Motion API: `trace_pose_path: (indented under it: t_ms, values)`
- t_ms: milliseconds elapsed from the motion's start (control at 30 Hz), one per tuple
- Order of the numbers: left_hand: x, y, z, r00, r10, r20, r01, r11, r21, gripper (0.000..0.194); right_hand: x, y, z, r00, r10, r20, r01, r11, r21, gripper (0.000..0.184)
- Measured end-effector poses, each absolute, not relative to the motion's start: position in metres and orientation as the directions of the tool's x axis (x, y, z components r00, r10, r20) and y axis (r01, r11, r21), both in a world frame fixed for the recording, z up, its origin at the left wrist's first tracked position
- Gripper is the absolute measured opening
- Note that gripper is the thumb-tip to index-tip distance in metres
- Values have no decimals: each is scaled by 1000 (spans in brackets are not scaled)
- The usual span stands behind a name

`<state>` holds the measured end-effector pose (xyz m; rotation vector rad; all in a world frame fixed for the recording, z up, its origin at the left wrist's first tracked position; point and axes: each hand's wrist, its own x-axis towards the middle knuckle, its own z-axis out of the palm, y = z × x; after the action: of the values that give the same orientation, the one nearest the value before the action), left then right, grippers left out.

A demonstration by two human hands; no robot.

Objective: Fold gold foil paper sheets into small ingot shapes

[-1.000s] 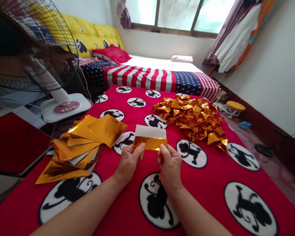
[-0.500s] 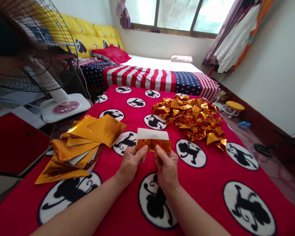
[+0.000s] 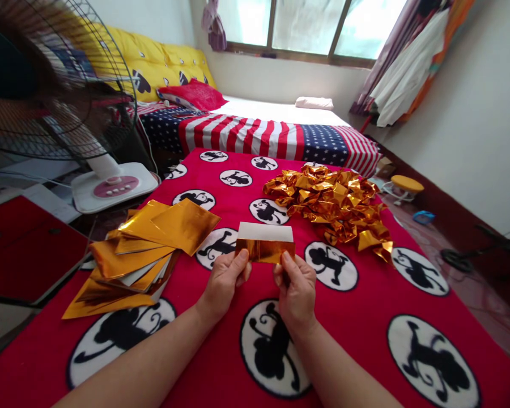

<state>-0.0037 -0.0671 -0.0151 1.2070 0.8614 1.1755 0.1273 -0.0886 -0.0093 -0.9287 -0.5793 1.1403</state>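
Observation:
A sheet of gold foil paper (image 3: 265, 250) is folded over along its near side, with its white back showing above the gold flap. My left hand (image 3: 226, 279) pinches the left end of the fold, thumb on top. At the right end, my right hand (image 3: 296, 286) is closed on the same paper in a like pinch. To the left lies a loose, fanned stack of flat gold foil sheets (image 3: 131, 255), some with white backs showing. A heap of folded gold foil pieces (image 3: 329, 198) rests beyond my right hand.
A red cloth (image 3: 352, 351) with white circles and black monkey figures covers the table. An electric fan (image 3: 110, 184) stands at the left, near a dark red box or board (image 3: 21, 249). Behind is a bed (image 3: 246, 136); a yellow-topped stool (image 3: 403, 184) sits right.
My hands have moved apart along the fold, from near its middle out to the two ends. The paper stays in about the same place.

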Motion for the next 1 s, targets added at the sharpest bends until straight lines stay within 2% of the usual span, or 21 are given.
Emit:
trace_pose_path:
  t_ms: [100,333,600,733,833,1000]
  values:
    - [-5,-67,-14,205,974,97,-160,-64,985,54,128,-88,-9,340,938,-71,-468,103,-878,33]
    - [-7,-65,-7,43,985,165,47,-166,985,45,131,-87,-12,325,943,-73,-447,85,-891,34]
    - [-7,-62,-14,79,992,98,-127,-87,988,42,132,-87,-12,339,930,-144,-480,39,-876,33]
    - [-9,-61,-15,95,992,82,-112,-71,991,44,134,-86,-13,306,935,-182,-464,-20,-886,35]
    - [-12,-59,-14,106,992,73,-48,-68,997,48,137,-84,-15,274,955,-110,-385,4,-923,37]
    - [-14,-56,-10,88,993,74,60,-80,995,49,144,-80,-15,255,967,-5,-266,66,-962,25]
